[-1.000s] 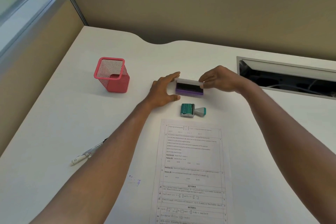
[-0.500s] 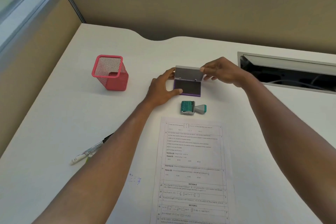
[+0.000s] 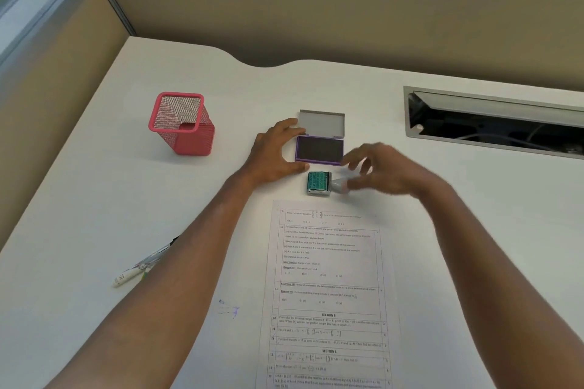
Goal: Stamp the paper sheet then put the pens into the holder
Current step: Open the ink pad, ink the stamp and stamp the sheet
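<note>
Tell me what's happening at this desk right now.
A person is getting ready to stamp a printed sheet. The left hand steadies the open ink pad, while the right hand reaches for the teal stamp lying beside it. The pens lie outside the red mesh holder.
</note>
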